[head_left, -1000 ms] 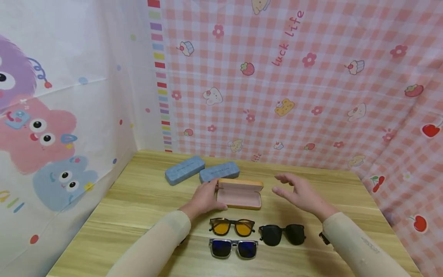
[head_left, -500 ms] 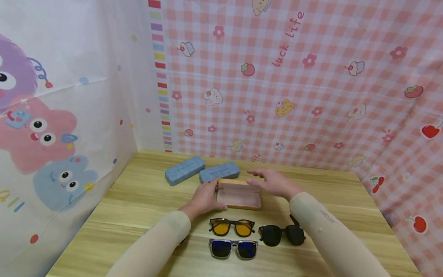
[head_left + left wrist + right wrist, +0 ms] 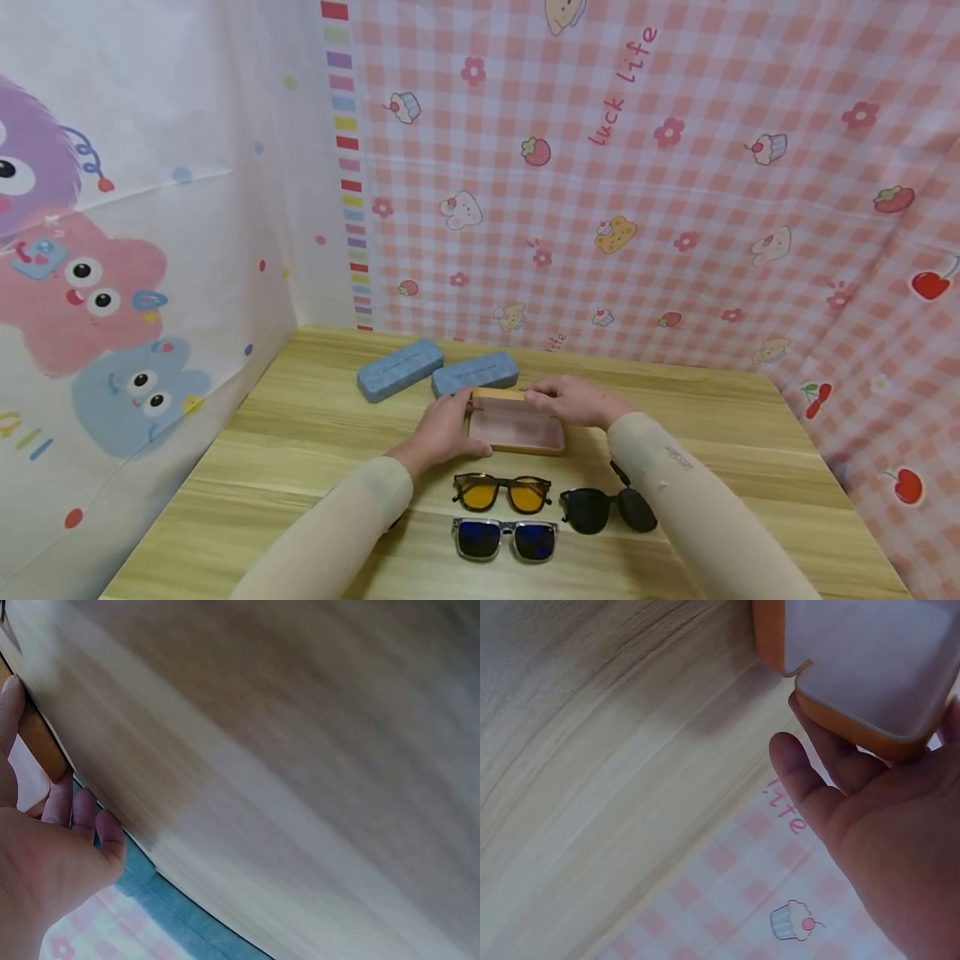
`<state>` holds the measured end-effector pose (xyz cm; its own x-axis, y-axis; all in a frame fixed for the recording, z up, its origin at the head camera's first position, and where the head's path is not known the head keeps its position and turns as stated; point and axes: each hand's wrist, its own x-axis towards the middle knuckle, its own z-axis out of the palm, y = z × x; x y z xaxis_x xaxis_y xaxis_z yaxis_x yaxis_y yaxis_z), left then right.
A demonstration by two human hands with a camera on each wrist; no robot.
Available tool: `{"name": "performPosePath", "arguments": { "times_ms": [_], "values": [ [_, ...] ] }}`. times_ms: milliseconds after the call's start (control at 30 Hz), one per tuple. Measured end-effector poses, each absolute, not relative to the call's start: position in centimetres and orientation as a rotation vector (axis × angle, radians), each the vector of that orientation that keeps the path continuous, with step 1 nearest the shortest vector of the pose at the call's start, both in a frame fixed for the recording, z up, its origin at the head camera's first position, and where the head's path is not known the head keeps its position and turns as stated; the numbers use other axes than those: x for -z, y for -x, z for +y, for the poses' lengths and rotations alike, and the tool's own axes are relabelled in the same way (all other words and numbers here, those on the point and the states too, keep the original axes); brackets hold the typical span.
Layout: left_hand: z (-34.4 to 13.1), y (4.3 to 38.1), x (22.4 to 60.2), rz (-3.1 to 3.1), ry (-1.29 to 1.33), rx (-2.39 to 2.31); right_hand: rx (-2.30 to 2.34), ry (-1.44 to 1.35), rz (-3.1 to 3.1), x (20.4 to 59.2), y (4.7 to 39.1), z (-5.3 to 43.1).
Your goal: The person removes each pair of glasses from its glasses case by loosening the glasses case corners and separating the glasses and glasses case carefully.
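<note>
An orange glasses case [image 3: 517, 431] with a pale pink lining stands open on the table, its lid tilted up at the back. My left hand [image 3: 442, 432] holds the case's left end, thumb near the front corner and fingers at the lid's side. In the left wrist view, fingers [image 3: 58, 801] touch the orange shell [image 3: 43, 746]. My right hand [image 3: 576, 402] grips the lid's right end, thumb at its front edge and fingers behind. The right wrist view shows that hand [image 3: 907, 825] beneath the lid's orange corner [image 3: 855, 733]. Nothing lies inside the case's visible lining.
Two blue glasses cases [image 3: 401, 369] lie behind, one close to the orange case. In front are glasses with orange lenses [image 3: 502, 493], clear-framed sunglasses with dark blue lenses [image 3: 506, 540], and black sunglasses [image 3: 588, 510], partly covered by the right sleeve. Printed cloth [image 3: 675, 283] hangs behind the table.
My right hand has come leftward from beside the case and now holds the lid's right end. The left hand keeps its hold, and the lid stays raised.
</note>
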<state>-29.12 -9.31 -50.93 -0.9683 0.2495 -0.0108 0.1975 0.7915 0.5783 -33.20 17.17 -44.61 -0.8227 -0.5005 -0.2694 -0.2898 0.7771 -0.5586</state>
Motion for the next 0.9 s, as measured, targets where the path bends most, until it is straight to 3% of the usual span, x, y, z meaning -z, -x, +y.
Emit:
{"name": "performPosePath", "arguments": {
  "times_ms": [900],
  "values": [
    [-9.48,29.26,51.06,2.864,-0.421,-0.962,0.81,0.602,2.377,45.43,33.82,17.91]
  ]
}}
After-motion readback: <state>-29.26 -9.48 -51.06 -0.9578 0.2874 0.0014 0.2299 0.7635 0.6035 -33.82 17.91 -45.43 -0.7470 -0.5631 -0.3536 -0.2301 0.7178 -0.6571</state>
